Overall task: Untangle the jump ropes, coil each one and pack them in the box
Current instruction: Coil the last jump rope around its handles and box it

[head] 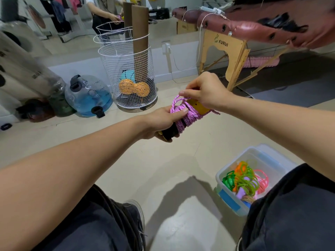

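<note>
Pink jump rope (183,115) sits bundled at chest height, above the floor; your left hand (163,122) grips its wound coils and black-and-yellow handles, your right hand (204,91) pinches a loose loop at the top. It looks soft, light and likely to spring loose, so keep hold of the wraps. Box (233,205) waits open by your right knee, already holding ropes, with bare floor between.

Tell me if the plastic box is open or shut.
Open: the plastic box has no lid on, and coiled ropes show inside.
</note>
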